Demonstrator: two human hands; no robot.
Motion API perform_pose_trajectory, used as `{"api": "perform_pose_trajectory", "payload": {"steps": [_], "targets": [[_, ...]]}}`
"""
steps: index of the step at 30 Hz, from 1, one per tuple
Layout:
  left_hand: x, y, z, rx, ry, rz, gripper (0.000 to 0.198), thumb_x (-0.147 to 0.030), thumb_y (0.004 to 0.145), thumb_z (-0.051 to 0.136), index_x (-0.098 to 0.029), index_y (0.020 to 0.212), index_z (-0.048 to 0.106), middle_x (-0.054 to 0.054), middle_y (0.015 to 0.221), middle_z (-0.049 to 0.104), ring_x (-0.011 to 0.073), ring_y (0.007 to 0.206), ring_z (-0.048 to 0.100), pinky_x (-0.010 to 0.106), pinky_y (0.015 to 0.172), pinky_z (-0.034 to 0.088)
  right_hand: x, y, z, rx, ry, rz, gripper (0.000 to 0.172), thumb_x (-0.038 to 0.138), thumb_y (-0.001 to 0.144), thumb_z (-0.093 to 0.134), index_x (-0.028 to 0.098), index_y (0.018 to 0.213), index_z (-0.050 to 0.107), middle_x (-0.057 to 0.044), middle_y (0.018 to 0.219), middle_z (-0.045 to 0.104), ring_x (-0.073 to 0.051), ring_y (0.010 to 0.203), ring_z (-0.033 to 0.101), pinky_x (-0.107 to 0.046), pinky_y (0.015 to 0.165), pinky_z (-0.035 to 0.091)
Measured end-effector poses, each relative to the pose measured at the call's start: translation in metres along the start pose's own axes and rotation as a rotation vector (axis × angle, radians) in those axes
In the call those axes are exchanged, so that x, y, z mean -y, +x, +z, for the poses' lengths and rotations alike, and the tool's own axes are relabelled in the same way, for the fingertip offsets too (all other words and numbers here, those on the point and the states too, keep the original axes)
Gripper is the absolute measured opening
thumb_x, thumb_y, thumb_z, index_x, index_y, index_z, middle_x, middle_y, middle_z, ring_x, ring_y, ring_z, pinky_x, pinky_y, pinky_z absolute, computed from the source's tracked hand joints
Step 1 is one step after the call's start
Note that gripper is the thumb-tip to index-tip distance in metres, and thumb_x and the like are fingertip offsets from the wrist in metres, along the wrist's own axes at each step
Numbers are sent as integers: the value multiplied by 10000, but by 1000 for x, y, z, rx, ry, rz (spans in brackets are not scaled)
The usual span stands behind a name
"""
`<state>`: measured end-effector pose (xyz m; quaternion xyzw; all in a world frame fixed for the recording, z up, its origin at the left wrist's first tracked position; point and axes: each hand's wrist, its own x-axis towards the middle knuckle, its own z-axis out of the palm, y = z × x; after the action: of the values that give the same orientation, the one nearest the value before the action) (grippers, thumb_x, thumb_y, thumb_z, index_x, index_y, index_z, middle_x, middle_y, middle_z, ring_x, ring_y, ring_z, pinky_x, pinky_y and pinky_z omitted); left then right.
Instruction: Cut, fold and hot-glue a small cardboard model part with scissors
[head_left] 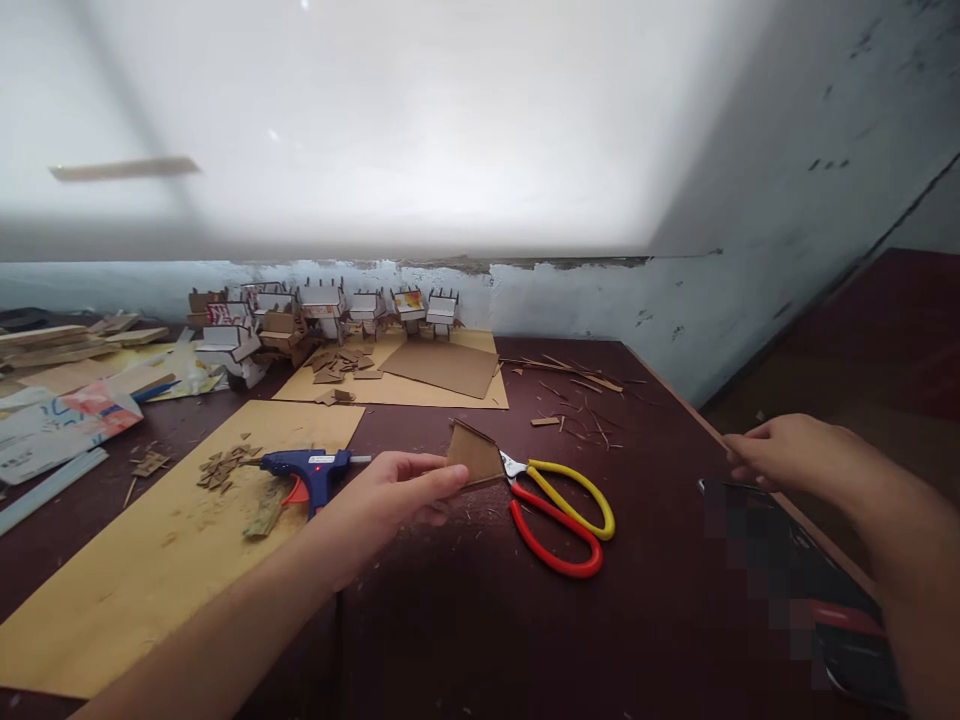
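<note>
My left hand (405, 490) pinches a small brown cardboard piece (475, 456) between thumb and fingers, above the dark table. Just behind the cardboard lies a pair of scissors (562, 515) with one yellow and one red handle; the cardboard covers their blades. My right hand (780, 452) is at the table's right edge with its fingers curled together; whether they hold anything is hidden. Below it rests a dark phone-like object (795, 560), partly blurred. Left of my left hand, a blue glue gun (311, 470) with an orange trigger lies on a yellow board (150, 570).
Small chair-shaped cardboard models (324, 305) stand along the wall. A second yellow board (480, 395) bears a brown cardboard sheet (442, 367) and cut bits (345, 365). Thin cardboard strips (577, 375) litter the back right. Wood strips (52, 345) are piled at far left.
</note>
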<state>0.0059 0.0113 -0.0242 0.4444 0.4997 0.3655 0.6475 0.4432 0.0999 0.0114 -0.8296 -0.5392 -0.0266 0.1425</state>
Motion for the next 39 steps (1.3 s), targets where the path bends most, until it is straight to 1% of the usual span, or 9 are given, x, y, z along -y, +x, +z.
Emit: {"api": "perform_pose_trajectory", "payload": {"steps": [3, 5, 7, 14, 20, 25, 30, 35, 39], "targets": [[-2, -2, 2, -14, 13, 2, 461, -547, 759, 837, -193, 1053, 804, 87, 1040, 763, 229, 986, 680, 287, 819, 556, -4, 4, -3, 285, 40, 201, 297, 207, 767, 733, 156, 476, 701, -145, 596, 744, -214, 484, 669, -367, 594, 489], [-4, -3, 2, 33, 34, 23, 455, -559, 797, 799, -192, 1066, 802, 88, 1053, 762, 231, 991, 680, 284, 823, 551, -3, 4, -4, 370, 69, 273, 348, 243, 830, 687, 141, 498, 711, -166, 639, 760, -217, 540, 703, -367, 653, 507], [-5, -4, 2, 77, 49, 42, 448, -569, 834, 760, -202, 1089, 795, 84, 1090, 759, 227, 1006, 675, 275, 832, 544, -3, 3, -4, 408, 96, 308, 357, 274, 843, 678, 130, 519, 719, -181, 672, 767, -216, 566, 715, -367, 680, 507], [-5, -4, 2, 103, 127, 123, 423, -595, 886, 681, -221, 1050, 794, 74, 1055, 749, 241, 1033, 671, 298, 886, 556, -13, 3, -5, 402, 153, 281, 342, 318, 829, 645, 130, 564, 750, -191, 717, 779, -253, 621, 740, -409, 721, 482], [-4, -2, 2, 95, 124, 138, 430, -583, 892, 675, -235, 1120, 785, 83, 1080, 755, 262, 1068, 677, 313, 889, 561, -18, 4, -2, 390, 180, 265, 338, 320, 837, 649, 122, 573, 725, -214, 720, 772, -245, 589, 725, -406, 681, 474], [-1, 0, 1, 96, 81, 111, 418, -560, 887, 699, -229, 1129, 781, 85, 1102, 756, 253, 1048, 686, 321, 916, 550, -10, -2, -4, 386, 173, 261, 344, 347, 855, 635, 130, 598, 707, -179, 707, 759, -214, 583, 703, -378, 658, 459], [-1, 0, 0, 117, -4, 72, 399, -537, 885, 723, -197, 1081, 793, 94, 1143, 770, 234, 1059, 696, 280, 920, 526, 0, -7, -11, 330, 166, 253, 297, 349, 830, 645, 150, 622, 718, -146, 718, 767, -221, 595, 694, -382, 667, 459], [-1, -1, -2, 100, 23, 63, 398, -467, 849, 792, -220, 1161, 774, 96, 1179, 777, 240, 1083, 709, 263, 882, 525, 2, -12, -14, 311, 180, 237, 290, 346, 802, 650, 158, 589, 709, -146, 662, 756, -246, 583, 696, -398, 655, 462], [2, 0, -1, 91, -81, 64, 423, -419, 846, 807, -209, 1208, 748, 112, 1268, 744, 255, 1142, 703, 294, 952, 536, 3, -15, -12, 316, 194, 218, 313, 361, 802, 646, 157, 569, 692, -151, 632, 738, -230, 545, 674, -382, 601, 452]]}}
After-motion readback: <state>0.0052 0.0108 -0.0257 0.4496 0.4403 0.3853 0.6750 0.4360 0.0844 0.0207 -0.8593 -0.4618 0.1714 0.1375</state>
